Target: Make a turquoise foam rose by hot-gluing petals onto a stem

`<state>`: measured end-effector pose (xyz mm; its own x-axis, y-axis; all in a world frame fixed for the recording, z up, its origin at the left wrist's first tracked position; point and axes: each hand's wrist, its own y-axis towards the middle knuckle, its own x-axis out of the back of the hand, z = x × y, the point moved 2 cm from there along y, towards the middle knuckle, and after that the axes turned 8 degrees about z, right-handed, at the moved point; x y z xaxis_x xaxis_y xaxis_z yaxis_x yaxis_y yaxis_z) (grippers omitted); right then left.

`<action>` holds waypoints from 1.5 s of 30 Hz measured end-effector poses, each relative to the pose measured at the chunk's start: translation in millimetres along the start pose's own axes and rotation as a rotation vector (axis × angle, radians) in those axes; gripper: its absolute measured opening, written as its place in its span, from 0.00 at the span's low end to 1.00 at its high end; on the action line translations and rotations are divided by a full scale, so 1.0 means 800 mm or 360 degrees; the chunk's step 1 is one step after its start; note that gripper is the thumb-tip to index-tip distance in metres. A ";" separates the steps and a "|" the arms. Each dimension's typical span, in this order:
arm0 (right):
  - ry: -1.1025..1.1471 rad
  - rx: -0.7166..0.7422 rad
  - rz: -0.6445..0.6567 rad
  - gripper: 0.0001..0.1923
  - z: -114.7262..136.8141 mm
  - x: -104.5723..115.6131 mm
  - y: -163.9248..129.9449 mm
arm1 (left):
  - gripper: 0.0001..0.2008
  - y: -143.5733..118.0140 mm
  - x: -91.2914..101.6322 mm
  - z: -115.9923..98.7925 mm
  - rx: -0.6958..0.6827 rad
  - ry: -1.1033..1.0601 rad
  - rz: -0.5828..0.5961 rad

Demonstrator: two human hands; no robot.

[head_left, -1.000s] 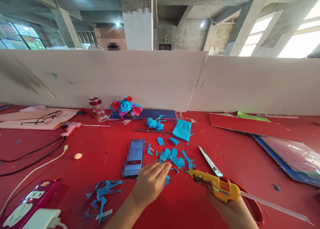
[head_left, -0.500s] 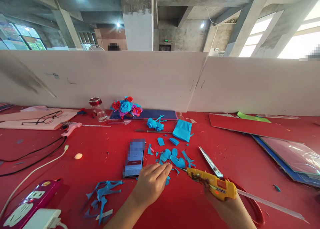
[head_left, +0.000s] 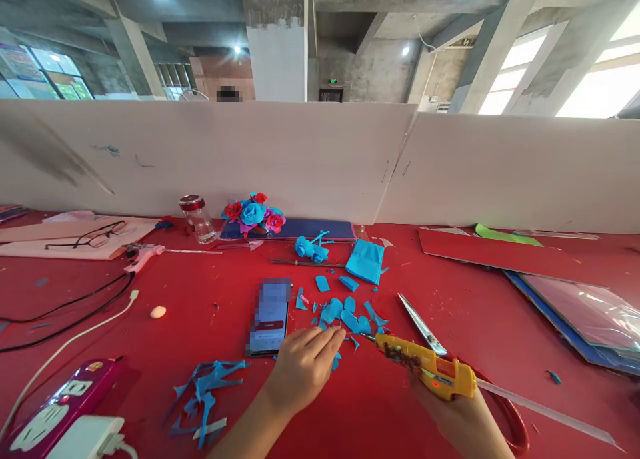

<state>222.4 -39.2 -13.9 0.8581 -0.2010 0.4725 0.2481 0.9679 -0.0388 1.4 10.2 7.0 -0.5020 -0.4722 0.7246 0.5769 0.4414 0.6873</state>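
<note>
My left hand (head_left: 306,362) is closed above the red table, its fingers pressed together and pointing at the glue gun's nozzle; whatever they pinch is hidden. A yellow hot glue gun (head_left: 427,364) is gripped in my right hand (head_left: 450,409), with a clear glue stick (head_left: 555,412) jutting from its back. Its tip is a short way right of my left fingertips. Just beyond my hands lie several cut blue petals (head_left: 351,320). Scissors (head_left: 423,325) with red handles lie partly hidden behind the gun. A phone (head_left: 269,317) is left of my left hand.
Blue scraps (head_left: 206,392), a power strip (head_left: 63,405) and a pink glue gun (head_left: 145,255) lie on the left. At the back are a glass jar (head_left: 199,220), paper flowers (head_left: 253,213) and a folded blue sheet (head_left: 365,261). Plastic-wrapped sheets (head_left: 583,312) lie right.
Hardly anything differs. The glue gun in my right hand has shifted very slightly right, while my left hand keeps its place and pinched shape.
</note>
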 end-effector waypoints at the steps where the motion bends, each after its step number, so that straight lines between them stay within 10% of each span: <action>1: 0.0016 0.0027 -0.0009 0.11 0.002 0.001 -0.001 | 0.12 0.000 0.000 0.000 0.0016 -0.0003 -0.0014; 45: -0.0019 0.0154 -0.0211 0.11 0.011 -0.004 -0.009 | 0.11 0.005 0.005 -0.002 0.0220 -0.0195 -0.0047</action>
<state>214.2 -44.2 -7.2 0.8153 -0.3266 0.4782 0.3138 0.9432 0.1092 2.7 9.1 12.5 -0.5971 -0.3939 0.6989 0.4708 0.5333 0.7028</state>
